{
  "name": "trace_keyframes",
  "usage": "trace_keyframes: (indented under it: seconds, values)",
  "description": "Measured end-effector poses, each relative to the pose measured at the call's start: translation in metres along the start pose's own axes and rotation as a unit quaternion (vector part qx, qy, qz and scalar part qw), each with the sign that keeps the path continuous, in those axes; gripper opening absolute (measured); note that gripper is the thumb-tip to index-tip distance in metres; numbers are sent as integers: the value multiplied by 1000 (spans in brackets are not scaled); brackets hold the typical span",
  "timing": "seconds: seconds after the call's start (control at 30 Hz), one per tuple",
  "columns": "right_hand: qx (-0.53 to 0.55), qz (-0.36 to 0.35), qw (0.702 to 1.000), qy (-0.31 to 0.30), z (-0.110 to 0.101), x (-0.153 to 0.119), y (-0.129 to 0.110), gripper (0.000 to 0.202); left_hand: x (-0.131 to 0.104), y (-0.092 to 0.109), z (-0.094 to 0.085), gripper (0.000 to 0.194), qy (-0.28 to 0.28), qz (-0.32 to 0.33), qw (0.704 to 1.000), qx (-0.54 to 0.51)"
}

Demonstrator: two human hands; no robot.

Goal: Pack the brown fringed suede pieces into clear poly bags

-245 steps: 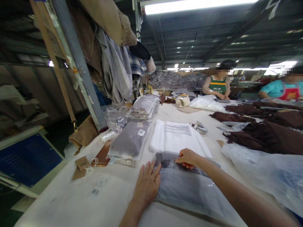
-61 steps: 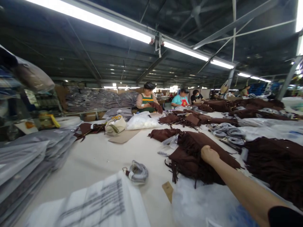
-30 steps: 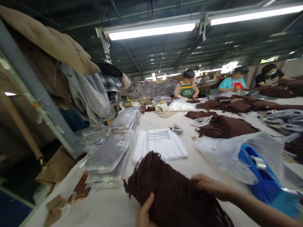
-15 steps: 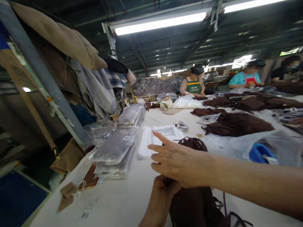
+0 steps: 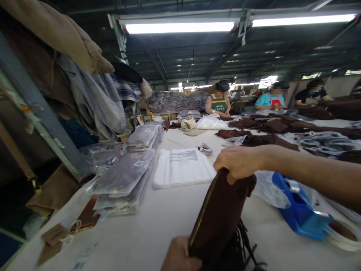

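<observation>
A dark brown fringed bag (image 5: 218, 214) is held tilted above the near part of the table, its zipper edge facing left and its fringe hanging at the lower right. My right hand (image 5: 238, 162) is closed over the bag's top end, fingers wrapped round it. Low in the view, my left hand (image 5: 180, 256) grips the bag's lower left corner, partly cut off by the frame. Just beyond the bag lies a stack of white plastic bags (image 5: 183, 169) with printed lines.
Packed translucent bags (image 5: 124, 173) are piled on the left, with cardboard tags (image 5: 55, 235) nearer. A blue tape dispenser (image 5: 300, 210) stands right, beside a tape roll (image 5: 342, 233). Brown pieces (image 5: 270, 124) and grey straps (image 5: 324, 141) lie behind. Co-workers (image 5: 220, 101) sit across the table.
My right hand has gone from spread fingers to gripping the bag's top. The bag is now raised and tilted. My left hand sits lower, and the view has turned right.
</observation>
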State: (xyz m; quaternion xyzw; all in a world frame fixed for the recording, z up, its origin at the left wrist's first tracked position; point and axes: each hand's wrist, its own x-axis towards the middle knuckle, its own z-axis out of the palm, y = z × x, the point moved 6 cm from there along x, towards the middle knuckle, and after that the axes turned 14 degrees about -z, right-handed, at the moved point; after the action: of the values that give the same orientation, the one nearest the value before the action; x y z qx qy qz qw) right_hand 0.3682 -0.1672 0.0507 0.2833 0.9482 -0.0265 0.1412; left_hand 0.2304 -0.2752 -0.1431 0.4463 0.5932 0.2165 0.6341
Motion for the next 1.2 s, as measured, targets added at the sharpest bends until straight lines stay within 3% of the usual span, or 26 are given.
trace_keyframes:
  seconds: [0.07,0.17,0.23,0.3,0.37,0.43,0.57,0.7,0.87,1.2]
  values:
    - [56,34,997,29,-3,-16,11,14,-11,31,-16,11,-40,12,995,93]
    - [86,77,993,37,-7,-38,16,15,-28,75,-50,10,24,23,958,285]
    - [90,82,991,55,-12,-47,14,13,-36,99,-61,14,40,36,927,370]
    - [106,79,988,79,-16,-52,12,10,-42,120,-68,19,79,56,881,462]
    - [123,83,985,93,-14,-51,15,11,-45,141,-75,21,157,67,821,546]
    - [133,80,983,101,-8,-46,20,13,-46,159,-84,17,230,63,770,592]
    - [126,72,979,141,-4,-37,28,15,-46,183,-101,14,281,68,738,609]
    - [134,75,976,152,-11,-37,28,14,-49,188,-112,19,288,64,722,626]
    - [136,50,981,128,-10,-36,26,10,-50,175,-111,20,312,56,718,619]
    - [21,83,989,122,13,-34,47,9,-17,129,-122,12,342,81,789,504]
